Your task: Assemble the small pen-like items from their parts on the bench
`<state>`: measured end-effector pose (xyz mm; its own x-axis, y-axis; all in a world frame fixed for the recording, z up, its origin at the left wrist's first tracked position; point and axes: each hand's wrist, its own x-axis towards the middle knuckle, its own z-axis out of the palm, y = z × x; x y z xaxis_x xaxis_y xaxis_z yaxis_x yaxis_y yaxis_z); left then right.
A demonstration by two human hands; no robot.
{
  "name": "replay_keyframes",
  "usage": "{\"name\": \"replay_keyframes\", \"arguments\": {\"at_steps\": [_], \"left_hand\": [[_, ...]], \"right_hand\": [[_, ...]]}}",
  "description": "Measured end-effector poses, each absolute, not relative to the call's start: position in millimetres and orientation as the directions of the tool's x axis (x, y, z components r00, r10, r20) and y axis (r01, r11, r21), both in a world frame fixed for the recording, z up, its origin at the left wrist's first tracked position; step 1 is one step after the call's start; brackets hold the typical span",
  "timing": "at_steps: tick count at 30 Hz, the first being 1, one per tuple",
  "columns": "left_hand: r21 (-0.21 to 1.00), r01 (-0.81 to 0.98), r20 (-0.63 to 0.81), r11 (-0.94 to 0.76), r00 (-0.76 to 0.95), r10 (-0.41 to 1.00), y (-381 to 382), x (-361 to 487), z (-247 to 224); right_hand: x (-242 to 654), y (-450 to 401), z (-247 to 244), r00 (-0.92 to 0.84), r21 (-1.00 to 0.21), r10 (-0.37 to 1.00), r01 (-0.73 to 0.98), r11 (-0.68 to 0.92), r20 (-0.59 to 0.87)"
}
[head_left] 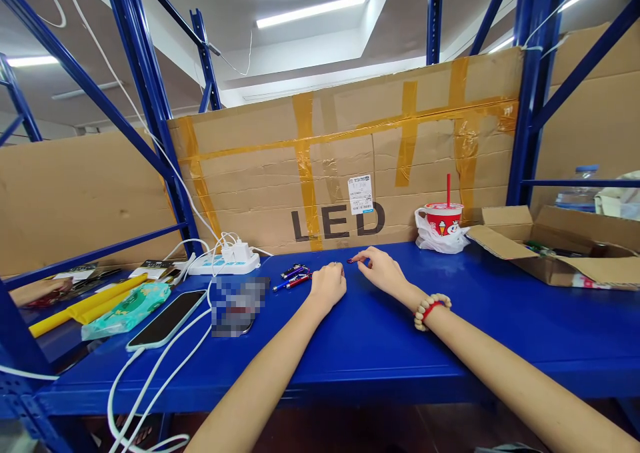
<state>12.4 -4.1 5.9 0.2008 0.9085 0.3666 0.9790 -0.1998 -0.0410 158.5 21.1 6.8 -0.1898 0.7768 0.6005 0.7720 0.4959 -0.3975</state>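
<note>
My left hand [329,285] rests on the blue shelf top [400,333], its fingers curled closed. Whatever they may hold is hidden from view. Against its left side lie several short, shiny metallic tubes [298,278] in blue, red and purple; they look pen-like, but their exact kind is unclear. To the right, my right hand [383,271], with a beaded bracelet on the wrist, has bent fingers closed at the tips on a small dark reddish-purple piece [350,260], mostly hidden. The two hands are a short gap apart.
A phone [167,320], white cables, a power strip [225,261] and a teal packet [127,310] crowd the left. At back right stand a red cup [443,221] in a plastic bag and an open cardboard box [590,266]. Another person's hand [43,290] shows far left.
</note>
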Motion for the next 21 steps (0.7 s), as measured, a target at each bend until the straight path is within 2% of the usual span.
{"name": "replay_keyframes", "arguments": {"at_steps": [2,4,6,8,11,16,21], "left_hand": [[-0.055,0.988,0.391,-0.144,0.154,0.907,-2.3,10.2,7.5],[-0.06,0.995,0.419,-0.082,0.1,0.902,0.2,6.2,9.6],[-0.06,0.998,0.442,-0.035,0.058,0.895,2.5,1.0,11.9],[-0.061,0.998,0.46,-0.003,0.031,0.888,4.3,-4.3,14.1],[-0.071,0.997,0.478,0.025,0.013,0.878,5.6,-10.9,17.5],[-0.084,0.993,0.524,0.081,-0.025,0.851,8.3,-21.8,21.6],[-0.095,0.979,0.593,0.182,-0.091,0.8,13.3,-37.0,19.0]], "right_hand": [[167.0,25.0,11.5,-0.134,-0.391,0.744,0.782,0.485,0.655],[179.3,30.7,15.0,0.02,-0.448,0.722,0.796,0.408,0.692],[192.0,37.4,15.4,0.117,-0.492,0.726,0.805,0.33,0.678],[201.8,44.0,11.9,0.143,-0.481,0.737,0.834,0.27,0.661],[207.9,53.2,1.4,0.046,-0.388,0.808,0.892,0.232,0.588],[207.5,67.4,-17.3,-0.151,-0.246,0.874,0.925,0.289,0.461],[207.3,79.8,-25.4,-0.229,-0.251,0.889,0.904,0.345,0.396]]}}
